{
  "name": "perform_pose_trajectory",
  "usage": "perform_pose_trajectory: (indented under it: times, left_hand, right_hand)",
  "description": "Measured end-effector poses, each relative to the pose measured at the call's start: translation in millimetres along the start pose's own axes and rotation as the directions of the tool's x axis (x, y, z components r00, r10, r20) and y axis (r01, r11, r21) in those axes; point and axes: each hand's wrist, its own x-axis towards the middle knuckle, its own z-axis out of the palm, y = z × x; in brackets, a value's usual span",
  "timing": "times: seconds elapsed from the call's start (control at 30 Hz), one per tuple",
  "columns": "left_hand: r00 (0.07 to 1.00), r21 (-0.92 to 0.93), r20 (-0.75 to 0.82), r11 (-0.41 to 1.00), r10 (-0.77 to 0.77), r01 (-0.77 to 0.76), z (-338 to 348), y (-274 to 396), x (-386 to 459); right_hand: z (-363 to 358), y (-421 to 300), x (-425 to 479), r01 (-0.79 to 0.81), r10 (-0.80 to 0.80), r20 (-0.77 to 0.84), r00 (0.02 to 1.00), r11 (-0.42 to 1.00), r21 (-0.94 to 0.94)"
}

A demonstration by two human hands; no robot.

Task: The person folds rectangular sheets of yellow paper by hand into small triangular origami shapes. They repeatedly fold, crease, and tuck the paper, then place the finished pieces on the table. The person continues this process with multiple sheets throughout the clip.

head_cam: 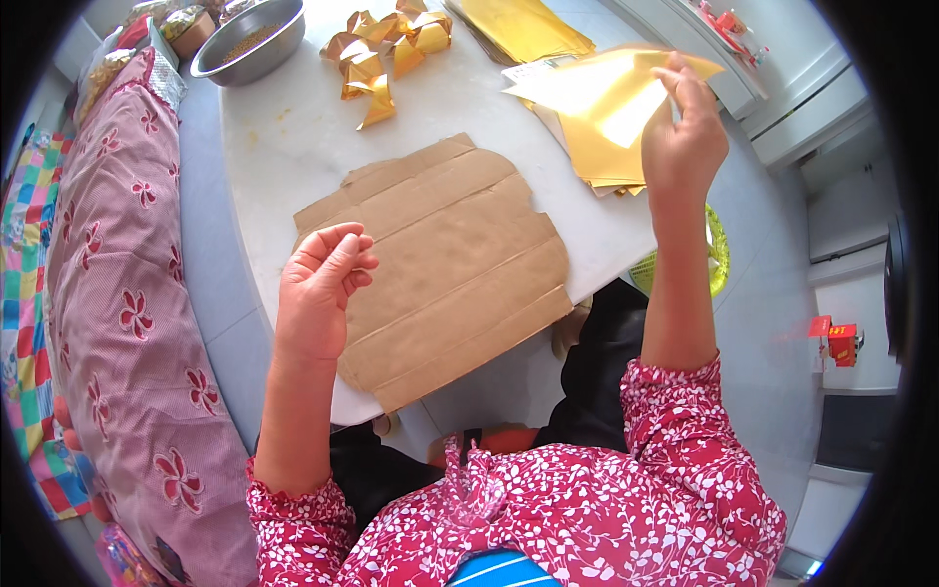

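Note:
My right hand (686, 132) pinches the edge of a shiny gold paper sheet (587, 92), raised over the right side of the table. Under it lies a pile of gold papers (605, 165), and a further stack of gold sheets (524, 29) rests behind. My left hand (326, 275) hovers above the left edge of a flattened cardboard piece (447, 257), its fingers curled with the thumb against them; nothing shows in it. Several folded gold paper pieces (378, 55) sit in a heap at the table's far side.
A metal bowl (282, 55) with small grains stands at the table's (257, 176) far left corner. A pink flowered cover (136, 315) runs along the left. A yellow-green plastic basket (719, 253) is below the table's right edge. White cabinets (843, 205) line the right.

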Motion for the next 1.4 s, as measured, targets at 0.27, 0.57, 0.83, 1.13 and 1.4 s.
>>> perform_pose_trajectory:
  times: [0.27,0.57,0.83,1.13,1.4]
  left_hand:
    - [0.91,0.78,0.225,0.496,0.347,-0.382,25.0,-28.9,-6.2]
    - [0.984,-0.031,0.175,0.999,0.02,-0.015,28.0,-20.5,0.6]
    - [0.994,0.251,-0.023,0.963,0.109,-0.1,28.2,-22.0,-5.3]
    - [0.999,0.268,-0.009,0.962,-0.053,0.054,-0.8,-25.9,-3.0]
    - [0.858,0.931,0.176,0.2,0.483,-0.304,-7.0,-23.6,-25.3]
  right_hand:
    - [-39.1,-41.6,-37.3,-0.243,0.024,0.419,0.907,0.844,0.478]
    - [-41.0,-18.4,-68.7,-0.935,0.109,0.928,0.356,0.027,0.355]
    - [-30.3,-25.5,-98.2,-0.934,0.14,0.955,0.26,0.287,0.212]
    - [-34.8,-27.1,-116.0,-0.076,-0.519,0.736,0.435,0.793,0.604]
    - [-31.8,-39.3,-120.6,0.273,-0.568,0.557,0.605,0.806,0.526]
